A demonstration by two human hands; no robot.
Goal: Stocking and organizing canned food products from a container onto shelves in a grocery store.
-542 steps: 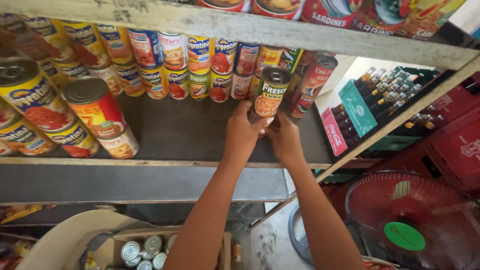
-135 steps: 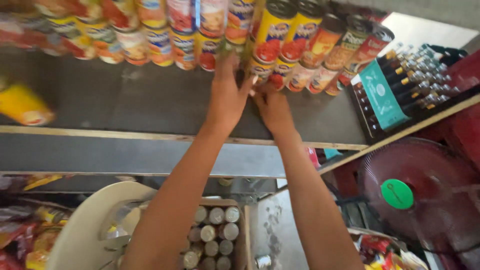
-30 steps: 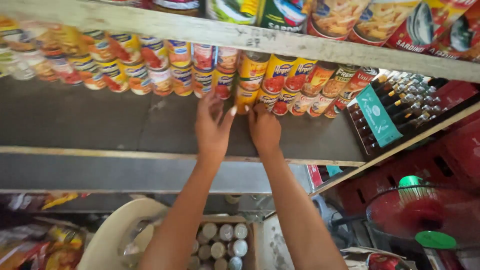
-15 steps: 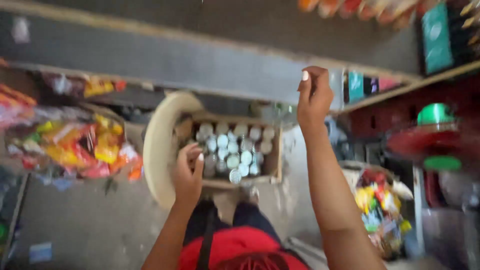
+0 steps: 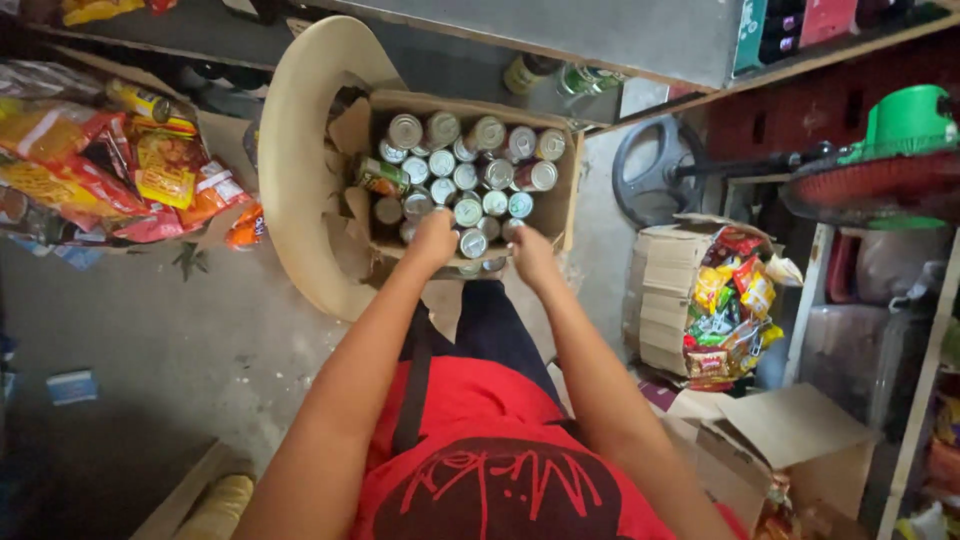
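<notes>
Grey concrete floor (image 5: pixel 150 350), rough and stained; a grey shelf edge (image 5: pixel 600 40) runs across the top. A beige plastic chair (image 5: pixel 295 180), smooth and curved, carries an open cardboard box (image 5: pixel 560 205) packed with upright tin cans (image 5: pixel 470 175), round silver lids facing up.

Both arms stretch straight down and forward into the near edge of the box. Left hand (image 5: pixel 435 240) knuckles-up, fingers curled down over a can at the near row; grip itself hidden, can't tell if it's clamped. Right hand (image 5: pixel 530 255) same pose, fingers bent over the cans next to it, closure unclear.

Crinkly snack packets (image 5: pixel 110 170) at left. Second carton of packets (image 5: pixel 700 300) at right, red-and-green fan (image 5: pixel 890 160) above it.
</notes>
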